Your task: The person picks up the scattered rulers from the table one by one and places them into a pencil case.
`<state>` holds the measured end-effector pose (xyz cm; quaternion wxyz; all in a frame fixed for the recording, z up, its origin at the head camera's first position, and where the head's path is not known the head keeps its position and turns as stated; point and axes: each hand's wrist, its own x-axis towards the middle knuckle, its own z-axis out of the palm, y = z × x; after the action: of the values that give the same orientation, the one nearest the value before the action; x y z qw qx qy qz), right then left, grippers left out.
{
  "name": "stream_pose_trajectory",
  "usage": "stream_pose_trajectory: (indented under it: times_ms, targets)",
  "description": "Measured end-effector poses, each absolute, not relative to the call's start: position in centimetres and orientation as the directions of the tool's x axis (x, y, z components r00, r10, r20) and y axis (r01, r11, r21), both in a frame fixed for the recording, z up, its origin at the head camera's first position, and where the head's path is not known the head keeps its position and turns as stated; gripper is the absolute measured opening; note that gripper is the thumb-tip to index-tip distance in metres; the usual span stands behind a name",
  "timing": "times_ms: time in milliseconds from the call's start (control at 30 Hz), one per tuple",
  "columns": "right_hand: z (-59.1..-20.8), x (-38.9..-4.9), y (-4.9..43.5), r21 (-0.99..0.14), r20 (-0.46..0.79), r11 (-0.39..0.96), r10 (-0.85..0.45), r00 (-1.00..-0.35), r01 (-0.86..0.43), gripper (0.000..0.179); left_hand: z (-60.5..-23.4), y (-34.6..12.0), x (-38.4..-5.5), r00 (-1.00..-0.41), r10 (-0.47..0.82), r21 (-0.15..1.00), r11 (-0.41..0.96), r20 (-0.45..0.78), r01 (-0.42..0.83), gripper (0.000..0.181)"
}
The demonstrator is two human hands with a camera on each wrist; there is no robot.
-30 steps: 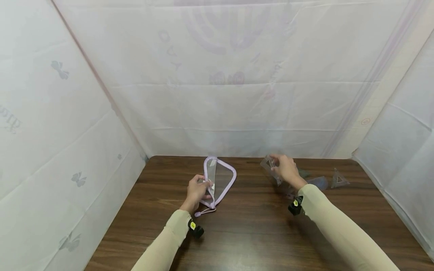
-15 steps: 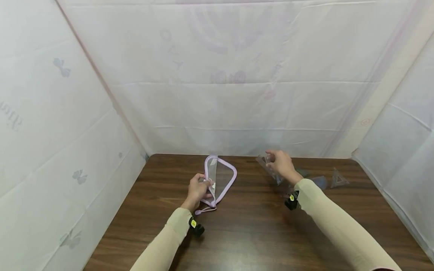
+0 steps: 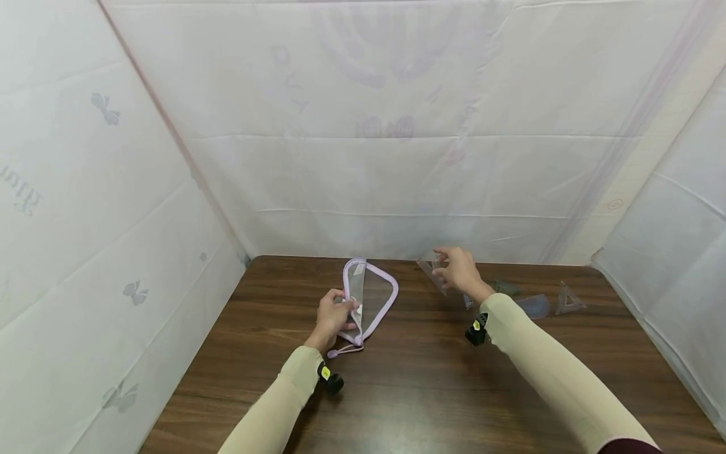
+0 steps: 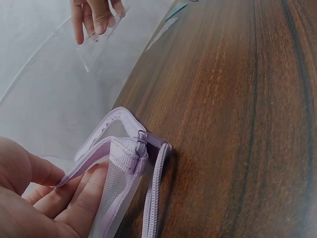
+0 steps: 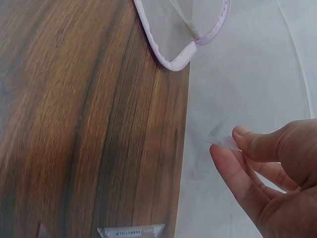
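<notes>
My left hand (image 3: 333, 318) grips the edge of a mesh zip pouch (image 3: 381, 287) with lilac trim, fingers inside its parted opening. In the left wrist view, the zip pull (image 4: 142, 136) sits at the corner of the opening, and a lilac cord loop (image 4: 157, 183) hangs from it. Over the table's back edge, my right hand (image 3: 458, 270) pinches a clear plastic set square (image 3: 429, 272) between thumb and fingertips. The right wrist view shows only a pointed end of this set square (image 5: 221, 140) past the fingers.
Right of the right hand lie a second clear set square (image 3: 568, 301), a bluish rounded plastic piece (image 3: 534, 306) and a greenish piece (image 3: 507, 288). Another clear piece with printed lettering (image 5: 131, 231) lies nearer that hand. White sheets (image 3: 363, 157) enclose the brown table (image 3: 408, 391).
My right hand has moved left and slightly back with the clear set square, uncovering pieces behind it. The left hand keeps its hold on the pouch, nearly still.
</notes>
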<state>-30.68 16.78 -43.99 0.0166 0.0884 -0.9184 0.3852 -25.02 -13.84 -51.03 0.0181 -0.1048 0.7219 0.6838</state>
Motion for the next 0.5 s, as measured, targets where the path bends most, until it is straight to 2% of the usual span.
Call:
stream_pose_trajectory:
  times_ms: [500]
  targets:
    - [-44.5,-31.5,13.8,-0.758,0.114,0.621,-0.176,-0.978,-0.2,0.06,-50.8,-14.0,-25.2,-0.979,-0.12,0.985,0.032,-0.164,-0.169,0.024]
